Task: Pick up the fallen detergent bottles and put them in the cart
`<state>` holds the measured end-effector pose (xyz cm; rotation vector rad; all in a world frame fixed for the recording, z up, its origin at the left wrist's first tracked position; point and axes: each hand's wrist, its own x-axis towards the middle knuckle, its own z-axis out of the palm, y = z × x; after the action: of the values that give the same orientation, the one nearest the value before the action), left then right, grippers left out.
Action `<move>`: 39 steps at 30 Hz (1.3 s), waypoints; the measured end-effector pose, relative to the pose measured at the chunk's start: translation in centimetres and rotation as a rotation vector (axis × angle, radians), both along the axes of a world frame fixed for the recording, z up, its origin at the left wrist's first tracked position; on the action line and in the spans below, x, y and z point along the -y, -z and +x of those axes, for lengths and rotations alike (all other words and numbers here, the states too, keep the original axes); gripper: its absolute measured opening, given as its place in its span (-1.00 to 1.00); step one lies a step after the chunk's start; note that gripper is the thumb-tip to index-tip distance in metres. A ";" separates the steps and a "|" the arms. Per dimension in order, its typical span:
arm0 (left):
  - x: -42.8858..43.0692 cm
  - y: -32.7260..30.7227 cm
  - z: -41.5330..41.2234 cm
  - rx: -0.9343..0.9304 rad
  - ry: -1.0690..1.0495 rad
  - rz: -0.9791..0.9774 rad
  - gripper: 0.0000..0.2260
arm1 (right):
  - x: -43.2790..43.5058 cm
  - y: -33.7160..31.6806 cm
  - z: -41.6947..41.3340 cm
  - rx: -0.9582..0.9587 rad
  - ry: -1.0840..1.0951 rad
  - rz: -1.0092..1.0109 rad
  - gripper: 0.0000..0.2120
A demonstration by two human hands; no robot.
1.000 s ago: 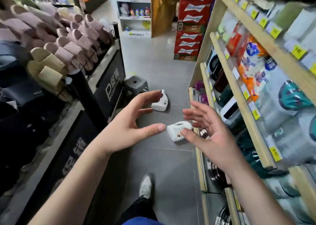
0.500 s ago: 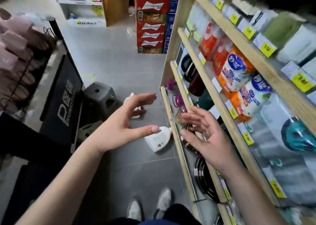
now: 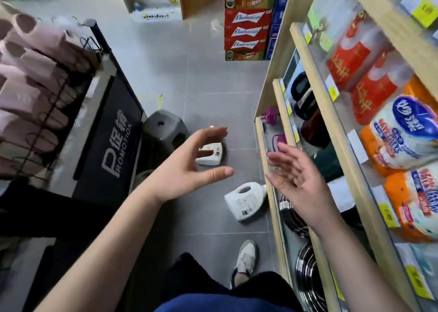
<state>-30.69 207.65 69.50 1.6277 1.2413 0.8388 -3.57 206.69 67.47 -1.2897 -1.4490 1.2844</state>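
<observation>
Below, two fallen detergent bottles point(image 3: 211, 161) point(image 3: 246, 200); above, two empty hands point(image 3: 187, 167) point(image 3: 299, 181).

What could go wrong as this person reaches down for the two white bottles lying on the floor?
The nearer bottle lies right by the bottom shelf edge, so the right hand might bump the shelf or the metal pans there. The farther bottle sits beside the dark stool, which could trip a forward step.
</observation>
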 end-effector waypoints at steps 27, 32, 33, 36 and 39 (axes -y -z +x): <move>-19.7 70.6 4.0 -0.483 0.323 -0.488 -0.18 | -15.4 70.1 -3.1 0.104 1.038 -0.889 -0.33; -20.2 80.1 5.5 -0.535 0.329 -0.566 -0.11 | -16.9 78.1 -0.9 0.260 1.036 -0.919 -0.32; -20.1 81.4 6.0 -0.536 0.334 -0.581 -0.10 | -16.8 79.1 -0.3 0.277 1.037 -0.913 -0.34; -19.9 83.8 7.0 -0.521 0.326 -0.602 -0.10 | -16.6 81.4 0.7 0.253 1.009 -0.918 -0.36; -18.6 84.8 7.1 -0.432 0.241 -0.635 -0.17 | -16.8 82.4 1.1 0.365 0.950 -0.888 -0.31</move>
<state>-23.62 226.21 -15.33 1.4125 1.3810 -0.0798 -2.52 223.50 -14.89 -2.4729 -0.2229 1.0209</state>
